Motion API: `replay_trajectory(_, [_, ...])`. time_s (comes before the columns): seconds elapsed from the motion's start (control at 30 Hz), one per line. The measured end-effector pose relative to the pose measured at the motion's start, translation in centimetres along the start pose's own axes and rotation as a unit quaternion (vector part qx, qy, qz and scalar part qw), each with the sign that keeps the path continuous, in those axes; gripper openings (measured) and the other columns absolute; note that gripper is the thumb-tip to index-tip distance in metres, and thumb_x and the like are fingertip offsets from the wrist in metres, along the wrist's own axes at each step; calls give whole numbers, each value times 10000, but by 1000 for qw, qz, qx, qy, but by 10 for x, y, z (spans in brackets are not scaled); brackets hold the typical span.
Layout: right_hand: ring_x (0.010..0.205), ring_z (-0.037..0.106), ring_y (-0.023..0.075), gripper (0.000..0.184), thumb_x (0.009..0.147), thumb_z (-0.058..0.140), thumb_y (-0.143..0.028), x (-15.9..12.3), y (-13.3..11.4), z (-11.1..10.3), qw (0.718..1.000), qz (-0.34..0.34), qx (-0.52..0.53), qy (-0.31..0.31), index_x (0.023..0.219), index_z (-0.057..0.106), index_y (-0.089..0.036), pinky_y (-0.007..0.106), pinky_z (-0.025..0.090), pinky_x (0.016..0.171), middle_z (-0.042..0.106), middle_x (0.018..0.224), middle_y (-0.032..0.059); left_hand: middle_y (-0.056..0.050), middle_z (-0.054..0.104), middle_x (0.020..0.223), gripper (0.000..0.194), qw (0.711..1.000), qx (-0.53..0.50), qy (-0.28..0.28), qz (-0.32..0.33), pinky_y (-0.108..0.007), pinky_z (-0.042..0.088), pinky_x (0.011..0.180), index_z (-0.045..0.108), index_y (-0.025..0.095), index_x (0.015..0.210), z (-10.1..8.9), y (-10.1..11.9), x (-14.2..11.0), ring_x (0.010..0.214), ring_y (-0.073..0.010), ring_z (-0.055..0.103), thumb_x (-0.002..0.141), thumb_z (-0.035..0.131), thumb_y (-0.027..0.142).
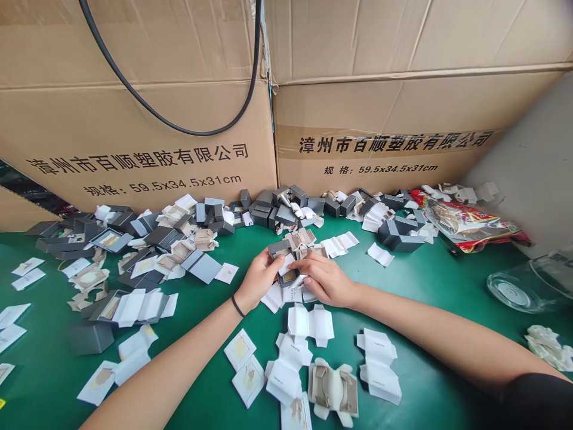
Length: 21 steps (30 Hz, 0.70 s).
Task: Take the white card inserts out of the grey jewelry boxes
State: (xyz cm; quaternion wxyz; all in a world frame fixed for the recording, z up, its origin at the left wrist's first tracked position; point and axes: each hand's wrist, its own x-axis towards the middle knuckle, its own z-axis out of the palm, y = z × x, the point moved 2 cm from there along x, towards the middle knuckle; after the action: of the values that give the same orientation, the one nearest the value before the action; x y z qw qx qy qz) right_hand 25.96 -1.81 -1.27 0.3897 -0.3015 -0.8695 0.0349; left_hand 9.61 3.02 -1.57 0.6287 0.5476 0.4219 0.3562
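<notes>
Near the middle of the table, my left hand point(260, 279) grips a small dark grey box point(280, 247) that is opened up, its thumb pressing on the near side. From the right, my right hand point(329, 279) reaches to the same box. Its index finger lies over the box opening, and the fingers close on a white paper insert point(299, 279) there; the fingertips partly hide it. Flattened white card inserts point(293, 294) lie right under both hands. Closer to me are several unfolded white inserts point(286, 364) and one beige-lined insert point(333, 391).
Grey boxes mixed with torn inserts point(154, 239) pile up along the back and left of the green table point(197, 370). Large cardboard cartons point(179, 113) stand behind, with a black cable point(197, 132) hanging in front. At right are a red plastic bag point(474, 227) and a clear container point(514, 292).
</notes>
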Motion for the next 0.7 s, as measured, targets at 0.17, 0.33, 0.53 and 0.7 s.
replay_trajectory(0.17, [843,552,173,163,931,339,-236,-1,-3,-1,999,-18,40,3,915,493,-183,331,499,729,642,1008,95,-81,652,1072,349,1000,-24,11,2,-322,496,798,567,160,1062,-1,-1,2,1000,-229,599,784,581,371])
replay_trajectory(0.33, [632,582,109,155,927,399,-237,-8,1,1,972,148,111,145,1034,505,-204,244,503,584,637,883,43,-96,654,1092,365,999,-26,18,6,-340,488,826,562,146,1073,0,0,2,1004,-242,606,763,603,335])
replay_trajectory(0.53, [467,479,86,212,906,417,-394,-6,20,9,870,356,298,168,956,502,-206,218,453,400,538,691,-16,-105,646,1106,365,1000,2,10,15,-340,495,803,537,142,1091,2,1,1,976,-238,618,779,576,326])
replay_trajectory(0.7, [575,527,91,239,794,597,-406,4,25,6,731,437,497,169,832,454,-218,184,435,421,523,715,-36,-83,666,1032,306,996,77,17,43,-326,489,809,551,141,1042,3,2,0,932,-214,628,798,541,326])
